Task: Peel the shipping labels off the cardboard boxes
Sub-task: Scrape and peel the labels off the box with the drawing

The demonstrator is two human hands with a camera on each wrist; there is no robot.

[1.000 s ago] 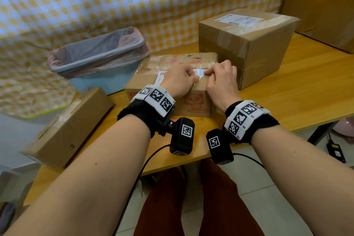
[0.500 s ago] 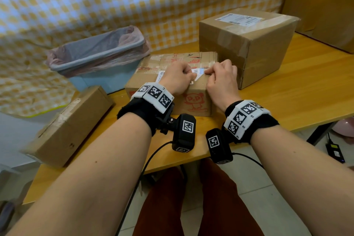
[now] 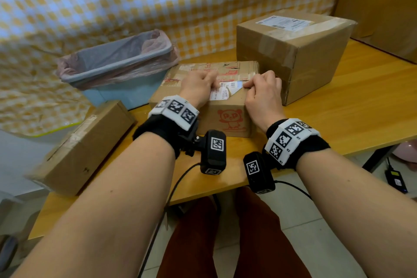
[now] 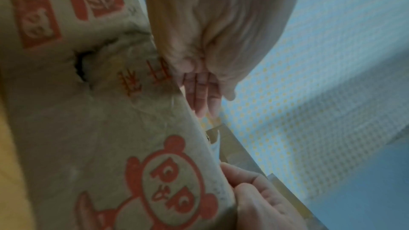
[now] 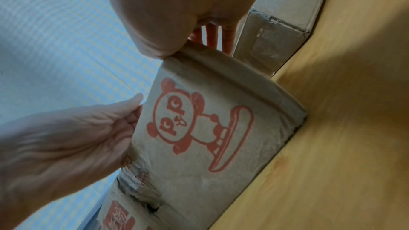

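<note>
The left hand (image 3: 198,88) pinches the torn edge of a white shipping label (image 3: 228,91) with curled fingers. The right hand (image 3: 262,95), also curled, presses down on the label's other end. The label lies on top of a low cardboard box (image 3: 228,117) with a red panda print on its front, partly lifted and ripped. This box sits on a wooden table (image 3: 338,115), touching a taller box (image 3: 300,52) with its own label (image 3: 284,22). A lined bin (image 3: 117,63) stands behind, and another box (image 3: 83,146) lies to the left.
</note>
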